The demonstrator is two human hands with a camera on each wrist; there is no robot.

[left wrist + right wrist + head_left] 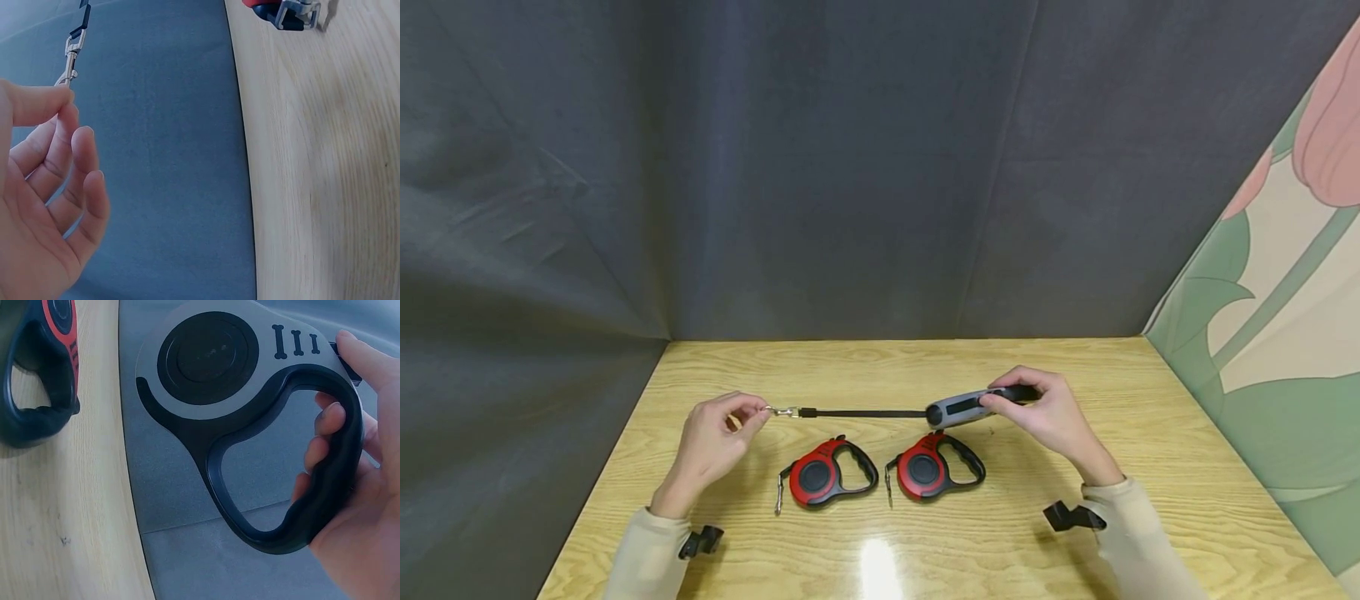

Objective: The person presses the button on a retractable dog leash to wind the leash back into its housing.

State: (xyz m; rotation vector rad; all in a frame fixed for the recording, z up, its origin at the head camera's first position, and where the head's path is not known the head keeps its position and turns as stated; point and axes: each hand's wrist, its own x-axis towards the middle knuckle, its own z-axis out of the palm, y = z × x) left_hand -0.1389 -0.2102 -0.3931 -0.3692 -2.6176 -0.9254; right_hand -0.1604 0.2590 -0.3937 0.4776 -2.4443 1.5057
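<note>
A grey and black retractable dog leash (957,409) is held above the table by my right hand (1047,417). In the right wrist view its fingers curl through the black loop handle (328,506), with the thumb at the button on top. The leash's black strap (868,413) runs out straight to the left and ends in a silver snap hook (786,412). My left hand (711,442) pinches the end of that hook between thumb and forefinger; the other fingers are loosely bent in the left wrist view.
Two red and black retractable leashes, a left one (815,477) and a right one (922,468), lie on the wooden table (1000,550) below the strap. Their hooks hang toward the left. Dark cloth (850,208) stands behind and at left; a flowered panel (1285,333) borders the right.
</note>
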